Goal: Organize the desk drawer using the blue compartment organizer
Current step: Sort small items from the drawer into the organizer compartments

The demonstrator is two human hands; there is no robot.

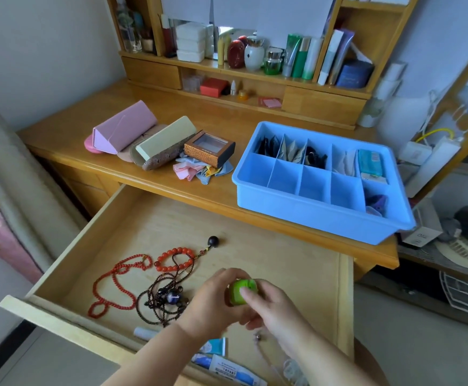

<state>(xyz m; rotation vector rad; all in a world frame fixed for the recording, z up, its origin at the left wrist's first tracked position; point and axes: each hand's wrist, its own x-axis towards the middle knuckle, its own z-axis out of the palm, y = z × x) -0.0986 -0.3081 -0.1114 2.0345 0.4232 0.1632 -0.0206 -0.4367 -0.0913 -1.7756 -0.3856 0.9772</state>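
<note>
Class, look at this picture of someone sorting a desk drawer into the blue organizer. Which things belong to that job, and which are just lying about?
Part of the job:
blue organizer
open drawer
green object, held by left hand and right hand
bead necklaces
tubes

Just lying about:
shelf bottles
red box
white fan

Both my hands low at 6 o'clock over open drawer (pixel 255 246): left hand (pixel 213 299) and right hand (pixel 272 307) pinch small green object (pixel 238 291) together. Bead necklaces (pixel 143 282) at 8 o'clock in drawer. Blue organizer (pixel 311 213) on desktop at 2 o'clock, back compartments filled.
</note>
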